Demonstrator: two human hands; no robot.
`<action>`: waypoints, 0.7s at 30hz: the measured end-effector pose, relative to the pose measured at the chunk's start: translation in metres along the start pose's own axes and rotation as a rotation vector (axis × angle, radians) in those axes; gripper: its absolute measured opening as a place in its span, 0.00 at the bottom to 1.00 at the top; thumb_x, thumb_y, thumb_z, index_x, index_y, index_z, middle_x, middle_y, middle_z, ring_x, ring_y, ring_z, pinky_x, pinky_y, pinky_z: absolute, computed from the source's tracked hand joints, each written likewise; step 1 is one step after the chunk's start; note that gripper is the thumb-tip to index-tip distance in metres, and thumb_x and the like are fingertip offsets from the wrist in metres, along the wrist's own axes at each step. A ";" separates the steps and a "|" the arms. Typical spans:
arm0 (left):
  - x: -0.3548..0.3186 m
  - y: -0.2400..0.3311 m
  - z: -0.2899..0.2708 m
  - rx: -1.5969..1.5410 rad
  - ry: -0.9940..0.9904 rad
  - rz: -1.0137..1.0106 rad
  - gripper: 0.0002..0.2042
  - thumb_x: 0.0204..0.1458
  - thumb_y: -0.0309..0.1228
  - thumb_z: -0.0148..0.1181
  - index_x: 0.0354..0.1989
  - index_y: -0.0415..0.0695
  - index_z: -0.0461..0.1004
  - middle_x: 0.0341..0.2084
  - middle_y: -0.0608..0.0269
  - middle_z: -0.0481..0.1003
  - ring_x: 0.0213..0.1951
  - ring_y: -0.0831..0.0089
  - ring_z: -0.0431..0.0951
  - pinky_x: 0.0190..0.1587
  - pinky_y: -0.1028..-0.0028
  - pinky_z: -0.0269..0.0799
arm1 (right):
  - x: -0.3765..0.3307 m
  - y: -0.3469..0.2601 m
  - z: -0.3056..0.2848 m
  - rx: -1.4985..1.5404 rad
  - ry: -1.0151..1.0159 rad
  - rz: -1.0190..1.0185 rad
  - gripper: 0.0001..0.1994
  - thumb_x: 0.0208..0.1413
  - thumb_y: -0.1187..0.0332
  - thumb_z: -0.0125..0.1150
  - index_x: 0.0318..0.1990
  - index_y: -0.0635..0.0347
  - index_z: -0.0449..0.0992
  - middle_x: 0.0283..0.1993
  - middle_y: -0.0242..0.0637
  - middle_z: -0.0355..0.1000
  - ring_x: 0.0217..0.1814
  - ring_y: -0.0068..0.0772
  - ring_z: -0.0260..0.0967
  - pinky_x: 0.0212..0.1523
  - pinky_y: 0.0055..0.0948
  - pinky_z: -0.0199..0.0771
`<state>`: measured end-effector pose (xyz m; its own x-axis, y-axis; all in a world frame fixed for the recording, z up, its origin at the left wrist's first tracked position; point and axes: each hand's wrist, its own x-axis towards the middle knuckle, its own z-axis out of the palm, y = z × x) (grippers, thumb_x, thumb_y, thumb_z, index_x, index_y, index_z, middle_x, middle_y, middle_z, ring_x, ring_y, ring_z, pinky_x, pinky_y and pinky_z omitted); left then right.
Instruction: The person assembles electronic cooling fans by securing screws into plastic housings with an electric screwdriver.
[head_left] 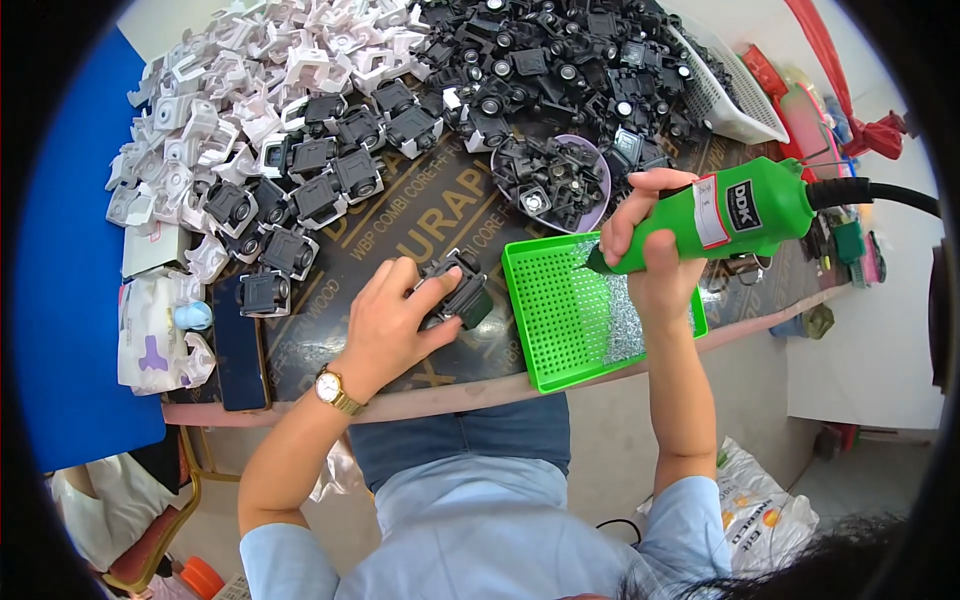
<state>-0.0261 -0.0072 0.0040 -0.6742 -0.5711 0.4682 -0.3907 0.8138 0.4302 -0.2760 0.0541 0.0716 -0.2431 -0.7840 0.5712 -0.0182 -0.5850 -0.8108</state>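
Observation:
My left hand is closed around a black plastic camera-shaped part, resting at the dark table's near side. In my right hand is a green electric screwdriver, held sideways with its black tip pointing left and its cord leaving to the right. Below that tip sits a bright green perforated tray, with many small silvery screws gathered toward its right side. Behind the tray, a purple bowl holds small black parts.
Heaps of white plastic parts and black parts cover the table's far side. Several black-and-white assembled pieces lie left of centre. A phone and a tissue pack are at the left edge. A white basket stands far right.

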 end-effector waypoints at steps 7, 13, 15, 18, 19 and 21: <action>0.002 0.000 0.002 -0.008 -0.011 -0.003 0.24 0.30 0.31 0.68 0.42 0.51 0.74 0.24 0.63 0.59 0.27 0.66 0.65 0.27 0.69 0.64 | 0.000 0.005 -0.003 0.004 -0.044 -0.024 0.19 0.49 0.70 0.61 0.47 0.68 0.64 0.22 0.32 0.65 0.19 0.18 0.60 0.19 0.18 0.62; 0.000 0.000 0.001 -0.010 -0.027 -0.003 0.25 0.30 0.31 0.68 0.43 0.51 0.74 0.24 0.63 0.60 0.27 0.66 0.65 0.27 0.69 0.65 | -0.003 0.001 -0.002 -0.100 -0.001 0.065 0.30 0.49 0.48 0.63 0.47 0.65 0.63 0.20 0.34 0.65 0.18 0.22 0.61 0.19 0.21 0.61; 0.000 0.000 0.000 -0.008 -0.028 0.006 0.25 0.30 0.30 0.68 0.44 0.51 0.74 0.25 0.63 0.60 0.28 0.66 0.65 0.27 0.69 0.65 | -0.003 0.006 -0.004 -0.042 -0.013 0.034 0.24 0.48 0.58 0.64 0.46 0.66 0.64 0.21 0.33 0.65 0.19 0.20 0.61 0.19 0.19 0.61; 0.000 0.000 -0.003 -0.025 -0.059 0.002 0.25 0.31 0.28 0.67 0.45 0.52 0.74 0.26 0.63 0.60 0.29 0.66 0.65 0.28 0.69 0.65 | -0.003 0.007 -0.001 -0.024 -0.025 0.008 0.20 0.47 0.69 0.65 0.45 0.67 0.66 0.22 0.32 0.66 0.20 0.19 0.62 0.19 0.18 0.62; 0.001 -0.001 -0.002 -0.024 -0.056 0.002 0.25 0.31 0.28 0.67 0.45 0.52 0.74 0.26 0.63 0.60 0.29 0.66 0.65 0.28 0.69 0.65 | -0.001 0.006 0.000 -0.066 -0.022 0.009 0.20 0.46 0.70 0.65 0.45 0.67 0.66 0.22 0.32 0.66 0.19 0.19 0.62 0.19 0.18 0.62; 0.004 -0.001 0.000 -0.053 -0.053 0.019 0.25 0.33 0.26 0.66 0.46 0.52 0.74 0.27 0.62 0.61 0.29 0.66 0.65 0.29 0.69 0.65 | 0.000 0.004 0.002 -0.060 -0.028 0.012 0.20 0.45 0.71 0.65 0.45 0.67 0.66 0.22 0.32 0.66 0.19 0.19 0.62 0.19 0.18 0.62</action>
<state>-0.0278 -0.0101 0.0056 -0.7142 -0.5479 0.4354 -0.3448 0.8169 0.4624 -0.2743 0.0516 0.0690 -0.2168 -0.7970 0.5637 -0.0733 -0.5625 -0.8235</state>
